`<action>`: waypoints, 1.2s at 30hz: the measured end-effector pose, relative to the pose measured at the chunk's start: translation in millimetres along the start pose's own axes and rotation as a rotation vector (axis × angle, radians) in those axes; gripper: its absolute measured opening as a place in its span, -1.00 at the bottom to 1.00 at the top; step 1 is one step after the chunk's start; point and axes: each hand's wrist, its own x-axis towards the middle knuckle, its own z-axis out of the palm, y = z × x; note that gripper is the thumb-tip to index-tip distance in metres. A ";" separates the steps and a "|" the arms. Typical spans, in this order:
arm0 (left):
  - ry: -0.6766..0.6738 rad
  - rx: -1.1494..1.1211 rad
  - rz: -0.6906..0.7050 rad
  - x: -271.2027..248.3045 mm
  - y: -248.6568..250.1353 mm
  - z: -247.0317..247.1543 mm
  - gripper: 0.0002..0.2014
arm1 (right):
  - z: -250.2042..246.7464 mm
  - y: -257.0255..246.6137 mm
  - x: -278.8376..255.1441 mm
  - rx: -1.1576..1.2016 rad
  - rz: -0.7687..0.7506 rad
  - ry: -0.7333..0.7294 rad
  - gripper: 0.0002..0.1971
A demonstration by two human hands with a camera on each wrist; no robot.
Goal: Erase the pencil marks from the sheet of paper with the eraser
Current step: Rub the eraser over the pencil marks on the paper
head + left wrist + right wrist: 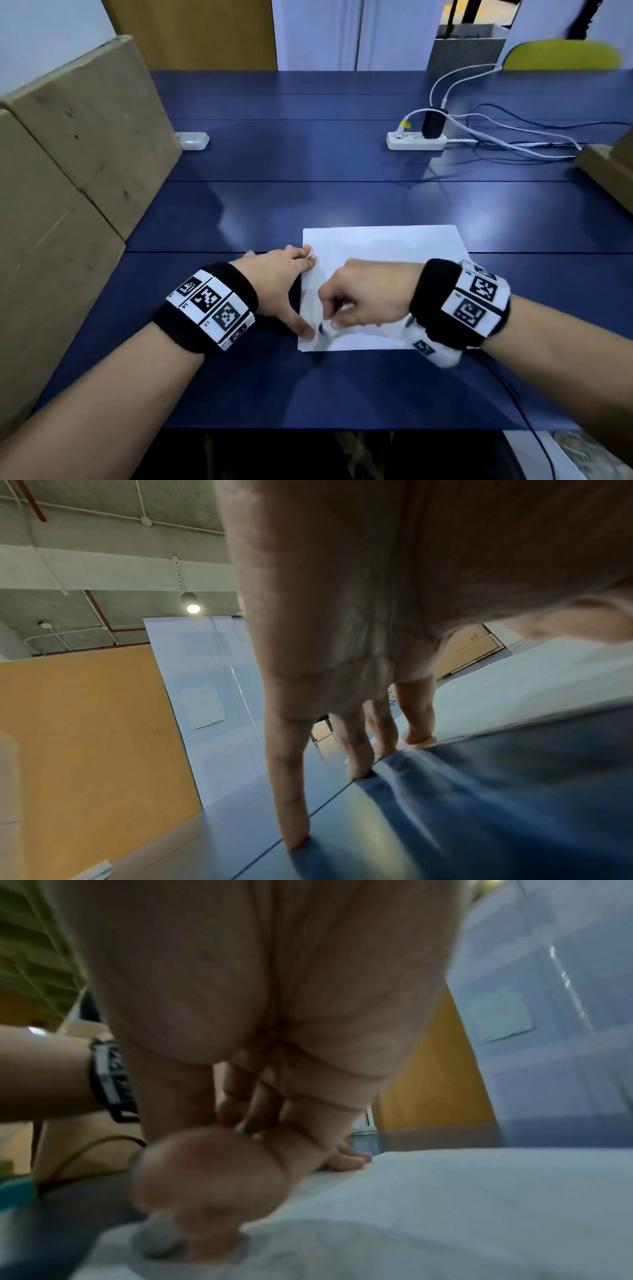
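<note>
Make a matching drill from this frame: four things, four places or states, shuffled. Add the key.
Things:
1. left hand
2. right hand
3. sheet of paper
4. power strip

States:
A. far side of the table, black adapter plugged in
B. flat on the blue table
C. fingers spread, pressing the sheet's left edge
D. curled, pinching the eraser at the sheet's near-left corner

Pairs: 1-C, 2-D, 3-B, 4-A

Brown cardboard boxes point(68, 164) line the left edge of the dark blue table point(308, 154). A white power strip point(416, 141) with tangled cables point(513, 137) lies far right, near a yellow chair point(561, 54).
</note>
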 end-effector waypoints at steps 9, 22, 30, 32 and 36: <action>-0.010 -0.011 0.004 0.9 -1.5 -0.7 0.37 | -13.3 26.1 12.8 -0.124 0.128 0.205 -0.88; -0.084 0.000 -0.011 -6.1 -5.4 6.9 0.43 | -13.6 27.7 6.5 -0.076 0.099 0.179 -0.86; -0.139 -0.049 -0.018 -6.7 -4.0 3.7 0.45 | -20.9 30.2 13.9 -0.096 0.152 0.211 -0.83; -0.139 -0.047 -0.022 -7.0 -4.4 3.9 0.46 | -22.2 34.4 13.2 -0.108 0.186 0.260 -0.81; -0.147 -0.050 -0.027 -7.1 -3.0 3.6 0.47 | -4.7 14.7 -3.4 -0.016 0.025 0.027 -0.89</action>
